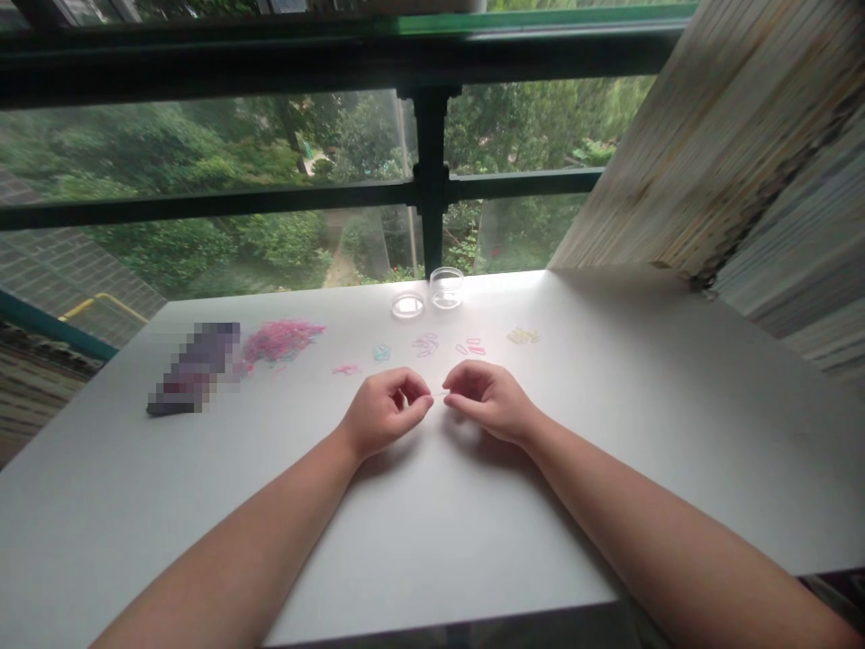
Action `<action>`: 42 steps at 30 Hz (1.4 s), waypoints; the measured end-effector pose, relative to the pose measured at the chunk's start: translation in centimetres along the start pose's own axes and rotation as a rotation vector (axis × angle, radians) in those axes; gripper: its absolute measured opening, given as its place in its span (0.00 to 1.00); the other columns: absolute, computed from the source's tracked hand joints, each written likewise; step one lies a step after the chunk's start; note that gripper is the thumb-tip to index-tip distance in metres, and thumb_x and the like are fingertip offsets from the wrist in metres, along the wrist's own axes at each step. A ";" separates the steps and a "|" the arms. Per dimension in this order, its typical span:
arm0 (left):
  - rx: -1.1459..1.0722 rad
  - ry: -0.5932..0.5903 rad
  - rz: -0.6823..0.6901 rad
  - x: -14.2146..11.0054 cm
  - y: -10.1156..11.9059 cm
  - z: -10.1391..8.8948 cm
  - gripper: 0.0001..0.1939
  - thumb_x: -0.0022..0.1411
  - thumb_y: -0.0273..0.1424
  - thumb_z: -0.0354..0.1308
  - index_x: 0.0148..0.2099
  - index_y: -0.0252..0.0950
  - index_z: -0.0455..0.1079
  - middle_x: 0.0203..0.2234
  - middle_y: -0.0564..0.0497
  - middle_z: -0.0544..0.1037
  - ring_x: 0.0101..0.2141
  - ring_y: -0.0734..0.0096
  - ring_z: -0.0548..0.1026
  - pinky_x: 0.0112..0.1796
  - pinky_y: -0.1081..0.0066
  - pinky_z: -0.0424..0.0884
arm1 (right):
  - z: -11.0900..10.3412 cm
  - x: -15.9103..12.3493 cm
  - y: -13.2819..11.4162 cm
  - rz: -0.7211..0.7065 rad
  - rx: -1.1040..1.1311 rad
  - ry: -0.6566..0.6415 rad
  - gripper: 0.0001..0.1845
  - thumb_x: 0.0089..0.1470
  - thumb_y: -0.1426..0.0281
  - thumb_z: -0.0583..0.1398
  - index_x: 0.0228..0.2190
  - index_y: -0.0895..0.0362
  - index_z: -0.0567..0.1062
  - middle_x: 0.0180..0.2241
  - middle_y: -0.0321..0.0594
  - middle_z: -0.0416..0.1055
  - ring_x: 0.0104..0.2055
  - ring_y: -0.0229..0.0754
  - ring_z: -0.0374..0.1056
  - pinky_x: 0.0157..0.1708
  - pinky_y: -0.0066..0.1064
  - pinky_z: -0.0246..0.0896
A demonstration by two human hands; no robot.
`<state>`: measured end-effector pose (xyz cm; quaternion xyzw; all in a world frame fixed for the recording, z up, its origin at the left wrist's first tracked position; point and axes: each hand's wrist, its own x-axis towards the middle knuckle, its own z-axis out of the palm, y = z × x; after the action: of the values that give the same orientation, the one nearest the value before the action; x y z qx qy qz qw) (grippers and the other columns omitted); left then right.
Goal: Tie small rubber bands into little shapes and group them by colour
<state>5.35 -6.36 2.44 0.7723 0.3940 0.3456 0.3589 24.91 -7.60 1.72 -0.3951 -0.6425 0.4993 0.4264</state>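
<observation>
Above the middle of the white table, my left hand pinches thumb and forefinger together on one end of a thin pale loop or strand. Facing it, my right hand has its thumb and forefinger at the other end, with a narrow gap between the two hands. The strand is too small to name surely. Just beyond my hands lie small groups of thin loops, perhaps rubber bands or paper clips: pink ones, teal ones, pale pink ones, brighter pink ones and yellow ones.
A larger pile of mostly pink loops lies at the left, beside a pixelated dark object. At the back edge stand a clear round container and its lid. A window is behind; a curtain hangs right.
</observation>
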 end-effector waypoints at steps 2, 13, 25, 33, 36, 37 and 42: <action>0.000 0.002 0.004 0.0 0.0 0.0 0.05 0.55 0.30 0.58 0.31 0.33 0.69 0.23 0.52 0.73 0.22 0.79 0.66 0.23 0.78 0.62 | 0.0 0.0 0.0 -0.005 0.023 -0.012 0.07 0.47 0.71 0.62 0.30 0.58 0.69 0.20 0.32 0.64 0.20 0.32 0.60 0.21 0.25 0.55; 0.009 0.021 0.008 0.0 0.3 0.2 0.05 0.55 0.30 0.58 0.31 0.33 0.69 0.23 0.51 0.74 0.24 0.78 0.68 0.24 0.77 0.63 | 0.0 -0.1 -0.5 0.034 -0.042 -0.022 0.06 0.48 0.70 0.61 0.26 0.59 0.69 0.20 0.33 0.63 0.20 0.32 0.57 0.19 0.25 0.53; 0.011 -0.041 0.001 0.0 0.5 0.4 0.09 0.55 0.34 0.59 0.33 0.33 0.72 0.25 0.50 0.75 0.24 0.78 0.69 0.24 0.77 0.64 | 0.3 -0.3 -0.8 -0.028 -0.216 -0.028 0.03 0.47 0.72 0.59 0.24 0.59 0.70 0.19 0.33 0.63 0.21 0.32 0.56 0.21 0.25 0.52; 0.008 -0.013 -0.006 0.0 0.5 0.6 0.09 0.55 0.35 0.59 0.32 0.32 0.71 0.23 0.50 0.75 0.22 0.78 0.68 0.22 0.77 0.63 | 0.3 -0.3 -0.6 -0.074 -0.255 0.004 0.02 0.47 0.72 0.59 0.25 0.59 0.70 0.20 0.34 0.64 0.22 0.33 0.58 0.22 0.25 0.53; -0.001 0.001 -0.006 0.0 0.5 0.6 0.08 0.55 0.34 0.59 0.31 0.33 0.71 0.23 0.51 0.75 0.23 0.78 0.69 0.22 0.78 0.63 | 0.3 -0.2 -0.5 -0.084 -0.256 0.012 0.02 0.48 0.72 0.59 0.25 0.58 0.70 0.20 0.34 0.64 0.22 0.33 0.58 0.22 0.25 0.53; -0.002 0.004 -0.006 0.0 0.6 0.6 0.08 0.54 0.33 0.59 0.31 0.33 0.71 0.23 0.51 0.75 0.23 0.78 0.69 0.22 0.78 0.63 | 0.3 -0.2 -0.5 -0.086 -0.256 0.013 0.02 0.48 0.72 0.59 0.25 0.58 0.70 0.20 0.34 0.64 0.22 0.33 0.58 0.22 0.25 0.53; -0.012 0.016 0.000 0.0 0.6 0.6 0.07 0.54 0.33 0.59 0.32 0.33 0.72 0.24 0.51 0.75 0.24 0.77 0.70 0.23 0.77 0.63 | 0.4 -0.2 -0.6 -0.105 -0.265 0.004 0.03 0.48 0.72 0.59 0.25 0.58 0.71 0.21 0.34 0.64 0.22 0.33 0.57 0.22 0.25 0.53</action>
<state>6.08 -6.77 2.70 0.7673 0.3947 0.3543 0.3605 24.53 -8.08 2.21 -0.4148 -0.7216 0.3864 0.3974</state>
